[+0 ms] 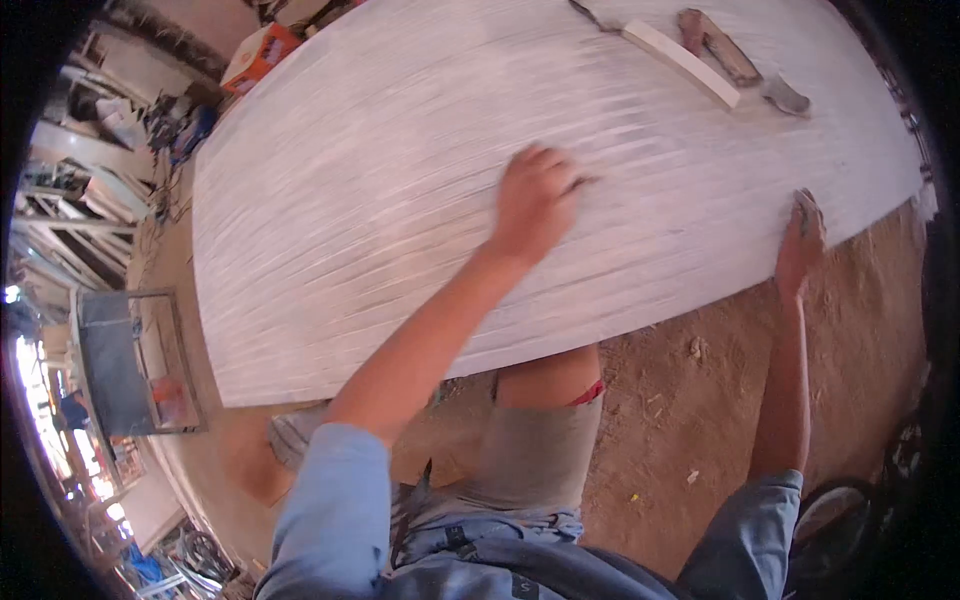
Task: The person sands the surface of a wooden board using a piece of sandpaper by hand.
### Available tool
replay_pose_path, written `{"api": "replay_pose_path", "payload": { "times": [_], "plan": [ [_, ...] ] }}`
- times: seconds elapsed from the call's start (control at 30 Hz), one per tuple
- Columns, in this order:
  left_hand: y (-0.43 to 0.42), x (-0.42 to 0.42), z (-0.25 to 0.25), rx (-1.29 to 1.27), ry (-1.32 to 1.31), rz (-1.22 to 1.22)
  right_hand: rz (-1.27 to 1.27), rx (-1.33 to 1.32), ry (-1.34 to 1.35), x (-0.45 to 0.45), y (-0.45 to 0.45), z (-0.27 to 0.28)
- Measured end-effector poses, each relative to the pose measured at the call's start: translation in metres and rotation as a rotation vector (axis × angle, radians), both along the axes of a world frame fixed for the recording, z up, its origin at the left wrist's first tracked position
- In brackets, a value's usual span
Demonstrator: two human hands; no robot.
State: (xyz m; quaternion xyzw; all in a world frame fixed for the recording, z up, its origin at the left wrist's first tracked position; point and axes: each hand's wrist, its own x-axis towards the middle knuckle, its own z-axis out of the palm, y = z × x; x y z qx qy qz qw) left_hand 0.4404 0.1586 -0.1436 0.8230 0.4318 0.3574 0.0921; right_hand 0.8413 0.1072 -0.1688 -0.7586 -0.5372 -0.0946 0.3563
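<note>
A large whitish board [420, 190], streaked with long lines, lies flat in front of me. My left hand [532, 205] is closed over the middle of the board, and a small dark tip pokes out beside its fingers; I cannot make out what it is. At the board's right front edge, my right hand [800, 240] is closed with a thin greyish thing by its fingertips, too small to name. Toward the far right lie a pale wooden block [680, 62], a brown wooden hand tool [725, 50] and a grey metal piece [787, 97].
An orange box [258, 58] stands beyond the far left edge. Stacked boards and scrap [60, 230] crowd the left side, with a dark framed panel [135, 360] nearby. Bare brown ground [680, 430] lies below the board, and a dark round object [835, 520] stands at lower right.
</note>
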Motion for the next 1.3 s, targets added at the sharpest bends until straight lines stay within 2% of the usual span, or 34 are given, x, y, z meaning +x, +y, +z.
{"api": "replay_pose_path", "payload": {
  "times": [0.1, 0.2, 0.3, 0.33, 0.37, 0.4, 0.43, 0.47, 0.57, 0.67, 0.8, 0.87, 0.97, 1.03, 1.17, 1.2, 1.23, 1.3],
  "plan": [
    [0.047, 0.113, -0.004, 0.075, 0.015, -0.022, 0.036, 0.049, -0.006, 0.002, 0.002, -0.004],
    [0.067, 0.155, -0.004, 0.047, 0.043, -0.026, 0.000, 0.043, -0.013, -0.002, -0.002, 0.001],
    [0.052, 0.096, -0.011, 0.051, 0.013, -0.177, -0.008, 0.030, -0.016, -0.005, 0.000, 0.008],
    [0.039, 0.054, 0.000, -0.033, 0.138, -0.168, 0.003, 0.031, 0.007, -0.007, -0.001, 0.008],
    [0.025, 0.013, 0.005, 0.039, 0.102, -0.177, -0.005, 0.033, 0.017, -0.008, -0.002, 0.006],
    [0.012, -0.029, 0.014, -0.057, 0.189, -0.142, -0.005, 0.025, 0.057, -0.008, -0.004, 0.006],
    [-0.001, -0.063, 0.020, -0.032, 0.317, -0.075, -0.002, 0.020, 0.090, -0.008, -0.004, 0.008],
    [-0.015, -0.090, 0.025, -0.056, 0.324, -0.026, -0.009, 0.016, 0.088, -0.009, -0.003, 0.011],
    [-0.017, -0.089, 0.024, -0.085, 0.288, -0.010, -0.110, -0.041, 0.022, -0.015, 0.000, 0.014],
    [0.003, -0.026, 0.020, -0.078, 0.220, -0.096, -0.070, -0.002, 0.032, -0.010, -0.002, 0.011],
    [0.060, 0.130, -0.009, 0.024, 0.024, -0.203, -0.069, 0.033, 0.039, -0.011, -0.002, 0.013],
    [0.082, 0.202, -0.010, 0.079, -0.073, -0.175, -0.028, 0.037, 0.050, -0.008, -0.001, 0.009],
    [0.090, 0.228, -0.010, 0.056, -0.028, -0.127, -0.018, 0.035, 0.033, -0.007, -0.002, 0.009],
    [0.084, 0.183, -0.005, 0.069, -0.013, -0.211, -0.015, 0.037, 0.052, -0.010, 0.000, 0.014],
    [0.022, 0.004, 0.010, 0.015, 0.203, -0.188, -0.050, 0.042, 0.082, -0.014, -0.004, 0.015],
    [0.003, -0.049, 0.015, -0.073, 0.257, -0.126, -0.054, 0.040, 0.076, -0.015, -0.003, 0.016],
    [-0.017, -0.097, 0.018, -0.015, 0.277, -0.069, -0.042, 0.048, 0.069, -0.012, -0.002, 0.013],
    [-0.057, -0.194, 0.028, -0.169, 0.322, 0.121, -0.021, 0.054, 0.067, -0.008, -0.001, 0.010]
  ]
}}
